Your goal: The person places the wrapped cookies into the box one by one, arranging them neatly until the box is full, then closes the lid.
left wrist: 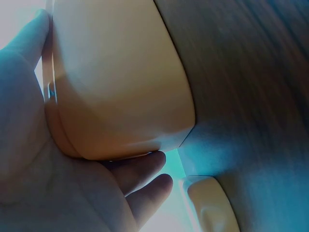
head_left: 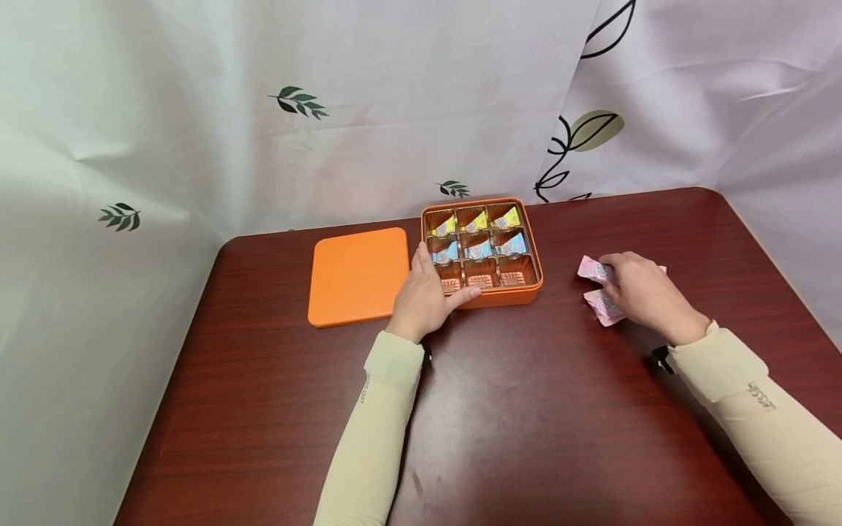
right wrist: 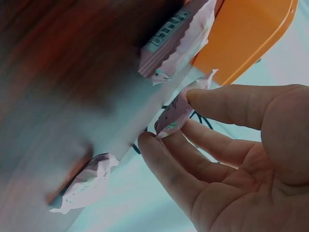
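My left hand [head_left: 424, 292] holds the near-left corner of an orange box [head_left: 506, 296], thumb along the front rim and fingers along the left side. Inside, a divided tray has three yellow packets [head_left: 473, 222] in the back row and three blue packets [head_left: 477, 250] in the middle row; bare plastic shows in the front row. To the right of the box, my right hand [head_left: 647, 292] pinches a small pink candy packet [right wrist: 175, 115] between thumb and fingertips. A second pink packet [right wrist: 178, 46] lies beside the thumb, and a third [right wrist: 89, 186] lies past the fingers, mostly hidden in the head view.
A flat orange lid [head_left: 358, 277] lies on the dark red wooden table [head_left: 500, 424], left of the box. White curtains [head_left: 368, 146] with leaf prints hang behind the table and along both sides, close to the box's back edge.
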The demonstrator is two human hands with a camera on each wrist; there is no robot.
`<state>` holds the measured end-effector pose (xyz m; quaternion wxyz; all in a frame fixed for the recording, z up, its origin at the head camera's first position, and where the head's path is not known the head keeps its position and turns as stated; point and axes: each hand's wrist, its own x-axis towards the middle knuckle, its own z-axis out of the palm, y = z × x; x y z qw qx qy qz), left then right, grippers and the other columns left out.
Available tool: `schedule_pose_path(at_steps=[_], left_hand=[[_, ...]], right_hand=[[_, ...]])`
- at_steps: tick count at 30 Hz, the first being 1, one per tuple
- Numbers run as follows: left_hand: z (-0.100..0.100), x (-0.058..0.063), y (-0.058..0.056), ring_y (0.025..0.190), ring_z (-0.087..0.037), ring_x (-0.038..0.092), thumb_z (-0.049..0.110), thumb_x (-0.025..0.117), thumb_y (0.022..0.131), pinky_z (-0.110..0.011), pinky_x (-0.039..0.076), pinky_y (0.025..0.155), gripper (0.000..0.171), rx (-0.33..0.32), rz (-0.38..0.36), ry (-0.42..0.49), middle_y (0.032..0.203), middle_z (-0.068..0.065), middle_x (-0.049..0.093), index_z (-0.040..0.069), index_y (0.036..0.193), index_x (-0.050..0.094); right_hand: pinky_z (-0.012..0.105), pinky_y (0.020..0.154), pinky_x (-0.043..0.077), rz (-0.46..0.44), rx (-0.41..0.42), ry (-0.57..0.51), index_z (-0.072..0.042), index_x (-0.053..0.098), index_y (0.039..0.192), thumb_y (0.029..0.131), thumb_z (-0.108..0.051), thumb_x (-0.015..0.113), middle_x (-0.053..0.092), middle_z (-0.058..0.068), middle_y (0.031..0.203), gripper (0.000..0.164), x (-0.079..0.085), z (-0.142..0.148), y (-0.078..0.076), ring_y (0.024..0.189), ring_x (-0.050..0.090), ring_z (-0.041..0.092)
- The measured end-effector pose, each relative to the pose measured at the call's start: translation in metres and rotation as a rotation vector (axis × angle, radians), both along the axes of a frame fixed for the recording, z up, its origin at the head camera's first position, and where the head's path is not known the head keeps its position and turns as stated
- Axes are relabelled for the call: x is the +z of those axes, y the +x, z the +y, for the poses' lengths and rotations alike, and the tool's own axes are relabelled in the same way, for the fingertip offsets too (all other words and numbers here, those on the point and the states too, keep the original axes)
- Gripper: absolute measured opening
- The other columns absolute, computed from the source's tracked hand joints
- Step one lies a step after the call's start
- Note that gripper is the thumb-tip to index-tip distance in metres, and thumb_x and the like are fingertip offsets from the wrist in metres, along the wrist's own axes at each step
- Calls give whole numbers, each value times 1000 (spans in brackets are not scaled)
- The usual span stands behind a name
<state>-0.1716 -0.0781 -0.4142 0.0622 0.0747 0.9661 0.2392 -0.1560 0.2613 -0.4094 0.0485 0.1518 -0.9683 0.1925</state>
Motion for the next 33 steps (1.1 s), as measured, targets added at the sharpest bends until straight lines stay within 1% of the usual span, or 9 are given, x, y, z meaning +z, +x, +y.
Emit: schedule_pose_path(at_steps=[6,11,15,18,26,33], left_hand=[[0,0,0,145,-37,33,71,63,85,-45,41,109,125,1,-2,8,165,-26,8,-5,158,-5],[0,-1,0,145,-37,33,71,63,85,-45,40,109,126,2,-6,10,165,-25,8,-4,158,-6],[0,0,0,144,-37,34,72,62,85,-45,41,108,125,2,-11,12,166,-24,6,-4,158,-6],[0,0,0,145,-37,33,71,63,85,-45,40,109,125,1,-12,18,166,-24,6,-4,158,-6],[0,-1,-1,147,-36,30,72,62,85,-44,38,111,125,-3,-10,12,166,-24,6,-4,158,-6],[-1,-2,-1,147,-36,29,70,64,86,-44,38,111,125,-2,-1,19,165,-25,7,-5,158,-5]], right_hand=[[59,85,46,40,1,-8,18,59,115,87,6,59,62,33,104,30,2,-3,1,97,58,46],[59,88,45,31,-7,-11,17,58,117,89,5,59,60,34,107,31,4,-5,1,101,57,46],[59,88,44,48,-2,-16,17,58,117,88,5,59,60,33,108,31,5,-7,2,102,57,45],[59,89,44,59,2,-25,16,58,117,88,5,58,61,33,108,31,7,-9,2,104,56,45],[59,91,44,48,-15,-45,14,58,120,90,4,57,59,32,113,32,9,-13,4,107,55,45],[59,91,44,124,37,-69,15,57,119,90,6,59,59,32,110,31,8,-17,3,105,55,46]])
